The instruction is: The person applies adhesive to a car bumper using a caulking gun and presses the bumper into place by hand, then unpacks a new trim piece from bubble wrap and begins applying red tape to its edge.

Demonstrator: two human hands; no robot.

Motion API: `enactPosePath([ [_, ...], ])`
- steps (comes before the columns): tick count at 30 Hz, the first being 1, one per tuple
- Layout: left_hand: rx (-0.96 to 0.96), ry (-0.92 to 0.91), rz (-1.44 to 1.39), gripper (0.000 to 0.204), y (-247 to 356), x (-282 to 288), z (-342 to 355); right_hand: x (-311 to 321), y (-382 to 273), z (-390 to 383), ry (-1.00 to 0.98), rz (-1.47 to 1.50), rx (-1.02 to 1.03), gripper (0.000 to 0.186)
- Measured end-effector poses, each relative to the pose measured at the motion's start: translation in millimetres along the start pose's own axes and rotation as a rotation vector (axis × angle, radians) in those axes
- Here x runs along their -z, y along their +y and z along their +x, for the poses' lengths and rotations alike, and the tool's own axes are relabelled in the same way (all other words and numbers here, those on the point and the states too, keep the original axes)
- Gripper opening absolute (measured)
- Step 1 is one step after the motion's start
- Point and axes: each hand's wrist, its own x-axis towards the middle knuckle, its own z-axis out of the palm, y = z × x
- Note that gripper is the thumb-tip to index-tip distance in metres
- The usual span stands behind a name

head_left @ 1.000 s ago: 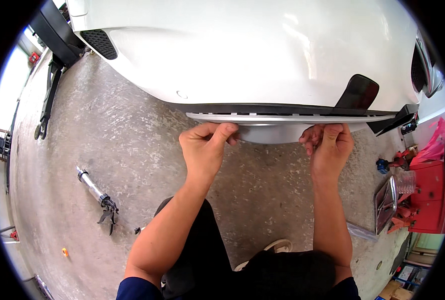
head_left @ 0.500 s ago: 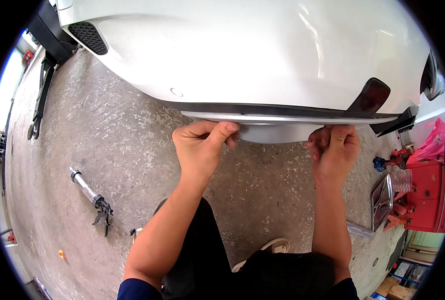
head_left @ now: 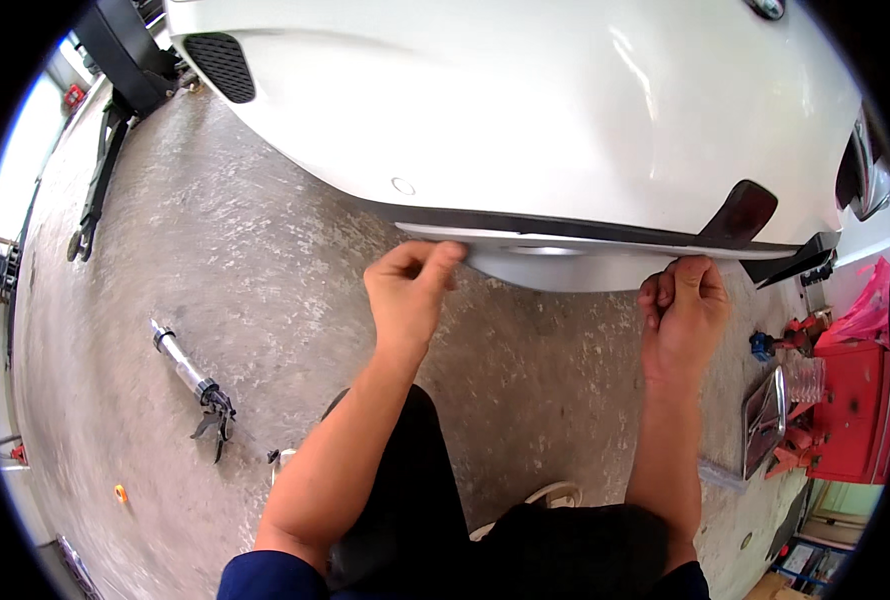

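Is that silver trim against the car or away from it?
Against it: the silver trim lies along the dark band of the car, no gap visible. Whether fastened, I cannot tell.

Both hands (head_left: 403,305) hide parts of the silver trim (head_left: 555,274).

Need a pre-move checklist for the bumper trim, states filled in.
1. Left hand at the left end of the silver trim strip: ok.
2. Right hand toward its right end: ok.
3. Firm pinch by both hands: cannot tell, contact partly hidden.
4. Strip secured to the white bumper: cannot tell.
5. Caulking gun clear of both hands: ok, on the floor.
6. Orange tape roll clear: ok, also on the floor.
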Motion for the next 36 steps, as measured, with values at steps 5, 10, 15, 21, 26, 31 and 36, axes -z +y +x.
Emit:
enactPosePath([
  [5, 0.131, -0.027, -0.287, 0.033, -17.7, 16.4, 13.9, -6.5, 4.7, -2.5, 0.017, 0.035, 0.012, 0.032],
  [10, 0.132, -0.12, -0.323, 0.03, -26.9, 15.5, 25.1, 2.3, -0.5, -2.2, 0.057, 0.011, 0.014, 0.029],
  [15, 0.134, -0.012, -0.406, 0.023, -34.0, 22.9, 14.8, -4.8, -3.9, -0.9, -0.027, 0.034, -0.127, 0.021],
  [21, -0.155, 0.15, 0.225, 0.054, 16.6, -65.4, -58.0, 2.9, -5.5, 4.0, 0.032, 0.141, -0.08, 0.025],
  [26, -0.162, 0.192, 0.248, 0.087, 40.6, -132.9, -69.7, 2.0, -2.5, 5.4, 0.029, 0.096, -0.137, 0.021],
  [31, -0.227, 0.235, 0.014, 0.09, 36.7, -149.3, -62.6, 10.8, -10.8, 11.9, -0.061, 0.117, -0.125, 0.019],
  [36, -0.243, 0.25, -0.072, 0.092, 38.0, -149.1, -60.1, 63.2, -9.3, 39.4, 0.198, 0.157, 0.743, 0.016],
])
